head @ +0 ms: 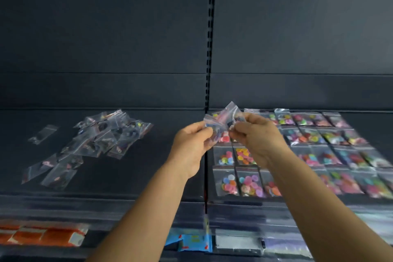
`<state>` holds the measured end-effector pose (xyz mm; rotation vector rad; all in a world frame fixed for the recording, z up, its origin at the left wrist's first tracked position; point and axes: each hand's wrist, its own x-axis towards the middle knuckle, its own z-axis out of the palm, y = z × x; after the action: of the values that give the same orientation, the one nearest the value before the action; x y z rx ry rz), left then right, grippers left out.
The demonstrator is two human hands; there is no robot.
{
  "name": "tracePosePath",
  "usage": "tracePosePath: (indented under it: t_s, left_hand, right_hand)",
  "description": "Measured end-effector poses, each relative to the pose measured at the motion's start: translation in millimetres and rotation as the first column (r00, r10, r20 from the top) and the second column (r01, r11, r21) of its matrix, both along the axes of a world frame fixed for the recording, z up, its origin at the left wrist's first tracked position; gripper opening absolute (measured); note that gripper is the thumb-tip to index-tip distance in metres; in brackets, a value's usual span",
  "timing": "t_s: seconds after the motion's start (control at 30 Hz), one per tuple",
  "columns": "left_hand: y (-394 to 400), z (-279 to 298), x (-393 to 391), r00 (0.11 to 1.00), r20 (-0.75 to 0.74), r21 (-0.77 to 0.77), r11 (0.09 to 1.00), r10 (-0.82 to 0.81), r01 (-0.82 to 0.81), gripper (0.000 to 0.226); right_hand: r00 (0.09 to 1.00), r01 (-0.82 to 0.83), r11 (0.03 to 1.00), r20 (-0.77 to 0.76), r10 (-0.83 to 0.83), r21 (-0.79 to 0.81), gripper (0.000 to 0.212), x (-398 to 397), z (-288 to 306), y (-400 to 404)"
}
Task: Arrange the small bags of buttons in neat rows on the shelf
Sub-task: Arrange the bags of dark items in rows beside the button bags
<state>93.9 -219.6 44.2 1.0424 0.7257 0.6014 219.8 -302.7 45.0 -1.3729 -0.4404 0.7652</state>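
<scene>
Both hands are raised above the dark shelf point(148, 176) at its centre seam. My left hand point(191, 144) and my right hand point(257, 134) pinch small clear bags of buttons point(223, 117) between them, the bags' corners sticking up. On the right half of the shelf, bags of colourful buttons lie in neat rows point(319, 151). On the left half a loose pile of clear bags with dark buttons point(100, 136) lies scattered, with one stray bag point(43, 134) further left.
The dark back panel with a slotted upright point(210, 38) rises behind the shelf. Below the shelf's front edge sit orange packets point(42, 236) at left and a blue packet point(191, 240) at centre.
</scene>
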Motion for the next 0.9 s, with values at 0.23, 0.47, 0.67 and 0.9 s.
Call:
tracePosePath:
  t_s: [0.23, 0.47, 0.67, 0.9]
  left_hand:
    - [-77, 3, 104, 0.998, -0.009, 0.019, 0.998, -0.065, 0.066, 0.006]
    - [-156, -2, 215, 0.983, -0.145, 0.222, 0.964, -0.115, 0.146, 0.005]
    - [-194, -1, 286, 0.965, -0.226, 0.325, 0.923, -0.134, 0.205, 0.004]
    - [-214, -5, 347, 0.943, -0.261, 0.338, 0.896, -0.204, 0.288, 0.005]
  right_hand:
    - [0.973, 0.098, 0.992, 0.216, -0.078, -0.085, 0.022, 91, -2, -83]
    - [0.957, 0.150, 0.985, 0.261, -0.123, -0.083, 0.020, 193, 8, -171]
    - [0.959, 0.228, 0.971, 0.187, -0.211, -0.075, 0.011, 257, 12, -220]
    - [0.896, 0.416, 0.902, 0.222, -0.384, -0.117, 0.014, 301, 8, -259]
